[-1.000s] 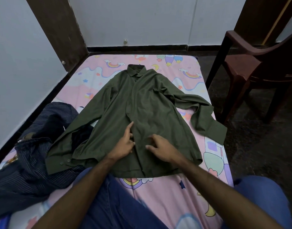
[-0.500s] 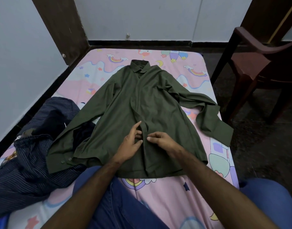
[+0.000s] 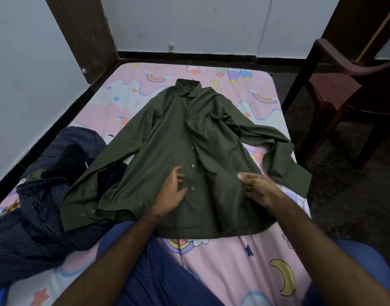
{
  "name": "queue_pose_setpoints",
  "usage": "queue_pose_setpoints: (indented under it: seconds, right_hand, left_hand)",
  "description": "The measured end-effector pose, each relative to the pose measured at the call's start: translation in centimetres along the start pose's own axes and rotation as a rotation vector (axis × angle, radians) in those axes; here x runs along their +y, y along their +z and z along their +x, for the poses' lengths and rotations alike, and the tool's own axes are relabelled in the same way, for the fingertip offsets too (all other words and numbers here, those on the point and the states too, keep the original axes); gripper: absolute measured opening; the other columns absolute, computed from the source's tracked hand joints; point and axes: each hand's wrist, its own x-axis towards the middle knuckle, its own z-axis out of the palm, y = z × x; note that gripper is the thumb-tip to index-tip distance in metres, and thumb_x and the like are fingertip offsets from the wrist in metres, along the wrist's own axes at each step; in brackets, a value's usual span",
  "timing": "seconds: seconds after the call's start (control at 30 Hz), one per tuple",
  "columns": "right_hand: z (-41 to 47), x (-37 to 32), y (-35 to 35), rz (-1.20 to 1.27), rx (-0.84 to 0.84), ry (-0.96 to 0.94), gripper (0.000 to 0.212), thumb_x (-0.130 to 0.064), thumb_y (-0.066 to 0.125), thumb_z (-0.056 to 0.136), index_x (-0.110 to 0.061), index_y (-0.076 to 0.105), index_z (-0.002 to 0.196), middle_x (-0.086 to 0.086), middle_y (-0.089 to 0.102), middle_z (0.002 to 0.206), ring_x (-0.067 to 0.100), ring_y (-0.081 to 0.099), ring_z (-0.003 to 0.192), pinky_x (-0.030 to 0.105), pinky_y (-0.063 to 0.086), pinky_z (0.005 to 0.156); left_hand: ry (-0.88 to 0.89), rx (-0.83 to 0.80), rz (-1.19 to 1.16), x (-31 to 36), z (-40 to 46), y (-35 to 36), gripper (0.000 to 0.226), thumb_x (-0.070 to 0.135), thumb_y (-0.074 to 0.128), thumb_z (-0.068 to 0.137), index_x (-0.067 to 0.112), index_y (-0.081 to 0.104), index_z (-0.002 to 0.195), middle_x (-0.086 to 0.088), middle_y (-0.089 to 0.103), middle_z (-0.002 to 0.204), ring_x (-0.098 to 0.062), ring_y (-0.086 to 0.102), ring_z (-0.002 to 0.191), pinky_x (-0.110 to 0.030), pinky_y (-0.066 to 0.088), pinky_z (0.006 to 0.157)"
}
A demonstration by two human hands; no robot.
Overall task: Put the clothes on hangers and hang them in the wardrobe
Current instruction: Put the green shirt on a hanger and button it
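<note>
A dark green long-sleeved shirt [image 3: 167,138] lies spread on the bed, front up, collar at the far end and both sleeves out to the sides. Its front is parted in the lower half, with a row of small buttons showing on the left panel. My left hand [image 3: 172,192] rests flat on that left panel just beside the buttons, fingers apart. My right hand [image 3: 259,188] pinches the edge of the right panel and holds it off to the right. No hanger or wardrobe is in view.
The bed has a pink sheet [image 3: 229,261] printed with rainbows and moons. A heap of dark blue striped clothes [image 3: 35,213] lies at its left side. A brown plastic chair [image 3: 344,100] stands on the dark floor to the right. Walls close the left and far sides.
My hands were together at the shirt's placket. Now my right hand has drawn the right panel away to the right, exposing the buttons, and my left hand stays on the left panel.
</note>
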Motion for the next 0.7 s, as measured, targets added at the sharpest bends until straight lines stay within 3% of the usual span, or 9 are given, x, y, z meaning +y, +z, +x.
queue_pose_setpoints:
  seconds: [0.07, 0.17, 0.27, 0.3, 0.37, 0.5, 0.57, 0.7]
  right_hand:
    - [-0.7, -0.2, -2.5, 0.097, 0.116, -0.004, 0.005, -0.008, 0.064, 0.096, -0.009, 0.069, 0.096, 0.001, 0.077, 0.076, 0.01, 0.072, 0.064, 0.023, 0.058, 0.06]
    - [-1.5, 0.4, -3.8, 0.101, 0.118, 0.007, 0.006, -0.007, 0.066, 0.095, -0.006, 0.069, 0.1, 0.004, 0.077, 0.083, 0.012, 0.073, 0.068, 0.022, 0.059, 0.059]
    - [-2.4, 0.9, -3.5, 0.045, 0.013, 0.088, 0.028, -0.006, 0.073, 0.085, 0.0, 0.068, 0.112, 0.012, 0.075, 0.095, 0.018, 0.073, 0.075, 0.028, 0.063, 0.07]
    - [-2.7, 1.0, -3.3, -0.001, -0.032, 0.117, 0.029, -0.006, 0.076, 0.081, 0.0, 0.069, 0.108, 0.012, 0.074, 0.093, 0.018, 0.073, 0.074, 0.028, 0.063, 0.071]
    - [-3.3, 0.8, -2.8, -0.112, -0.092, 0.15, 0.01, -0.004, 0.076, 0.083, -0.005, 0.068, 0.09, 0.008, 0.073, 0.081, 0.014, 0.07, 0.065, 0.026, 0.061, 0.063]
    - [-3.5, 0.4, -1.9, -0.153, -0.092, 0.115, 0.022, 0.0, 0.074, 0.087, -0.015, 0.062, 0.076, 0.002, 0.072, 0.074, 0.01, 0.067, 0.058, 0.024, 0.058, 0.057]
    - [-3.4, 0.3, -1.1, -0.136, -0.088, 0.076, 0.025, -0.002, 0.08, 0.082, -0.017, 0.062, 0.074, 0.004, 0.072, 0.079, 0.012, 0.066, 0.06, 0.026, 0.059, 0.059]
    - [-2.9, 0.2, 1.7, -0.099, -0.116, 0.023, 0.023, -0.007, 0.082, 0.082, -0.018, 0.064, 0.073, 0.008, 0.068, 0.085, 0.015, 0.06, 0.066, 0.025, 0.058, 0.059]
  left_hand:
    - [0.023, 0.012, 0.098, -0.2, 0.5, 0.2, 0.042, -0.002, 0.072, 0.081, 0.004, 0.059, 0.122, -0.006, 0.055, 0.108, -0.015, 0.056, 0.094, -0.041, 0.052, 0.091]
    - [0.044, -0.024, 0.218, -0.2, 0.8, 0.9, 0.017, 0.011, 0.078, 0.081, 0.01, 0.069, 0.095, 0.0, 0.056, 0.09, -0.011, 0.054, 0.077, -0.035, 0.051, 0.081]
    - [-0.003, -0.034, 0.212, 0.4, 1.1, 1.5, 0.014, 0.016, 0.08, 0.08, 0.015, 0.067, 0.084, 0.003, 0.06, 0.077, -0.011, 0.056, 0.074, -0.029, 0.046, 0.075]
    - [-0.026, -0.039, 0.21, 0.6, 1.1, 1.6, 0.015, 0.016, 0.08, 0.08, 0.017, 0.066, 0.082, 0.005, 0.06, 0.073, -0.011, 0.057, 0.074, -0.029, 0.046, 0.075]
    - [-0.088, -0.042, 0.211, 1.0, 1.2, 1.7, 0.016, 0.014, 0.08, 0.079, 0.021, 0.065, 0.078, 0.01, 0.061, 0.068, -0.012, 0.06, 0.073, -0.03, 0.049, 0.074]
    - [-0.266, -0.024, 0.194, 1.6, 1.4, 1.8, 0.019, 0.014, 0.078, 0.08, 0.025, 0.065, 0.072, 0.014, 0.061, 0.065, -0.011, 0.06, 0.069, -0.023, 0.045, 0.069]
    - [-0.335, -0.031, 0.095, 2.0, 1.6, 1.6, 0.018, 0.012, 0.078, 0.081, 0.022, 0.066, 0.071, 0.008, 0.066, 0.065, -0.009, 0.063, 0.062, -0.021, 0.045, 0.062]
    - [-0.471, -0.025, -0.409, 2.8, 0.7, 0.6, 0.012, -0.001, 0.068, 0.088, 0.008, 0.064, 0.082, -0.004, 0.068, 0.072, -0.005, 0.062, 0.047, -0.018, 0.039, 0.035]
